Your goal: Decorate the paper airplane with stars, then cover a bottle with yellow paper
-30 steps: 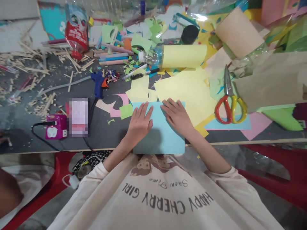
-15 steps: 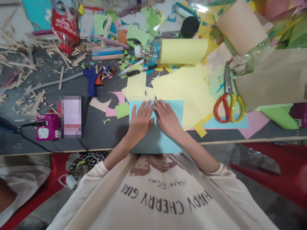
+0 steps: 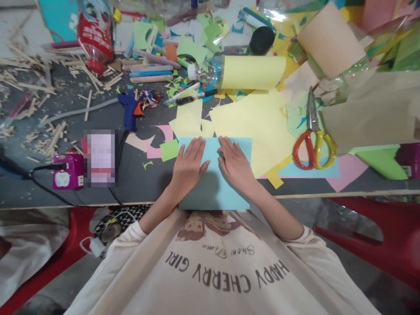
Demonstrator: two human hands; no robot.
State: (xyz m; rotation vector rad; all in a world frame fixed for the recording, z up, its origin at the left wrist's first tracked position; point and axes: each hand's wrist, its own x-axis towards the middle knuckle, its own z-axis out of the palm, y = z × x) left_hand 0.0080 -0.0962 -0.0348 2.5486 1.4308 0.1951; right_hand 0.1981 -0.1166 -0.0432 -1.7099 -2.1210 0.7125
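A light blue sheet of paper (image 3: 213, 188) lies at the table's front edge, right before my body. On its left part rests my left hand (image 3: 190, 162), palm down with the fingers stretched toward the far edge. My right hand (image 3: 234, 162) lies the same way on the right part, fingers extended and a little bent. A strip of bare blue paper shows between the two hands. Beyond the sheet, pale yellow paper (image 3: 256, 118) spreads out, partly cut. To the right lie scissors (image 3: 314, 140) with one red and one yellow handle.
A blue glue gun (image 3: 129, 111) with its cord lies left, near a purple box (image 3: 68, 171) and broken wooden sticks (image 3: 54, 135). At the back are a bottle wrapped in yellow paper (image 3: 252, 72), a red-labelled bottle (image 3: 96, 41), markers (image 3: 151, 73) and brown paper (image 3: 370, 113).
My hands have moved apart on the blue sheet, the left one slightly left and the right one to the right. The sheet stays in nearly the same place.
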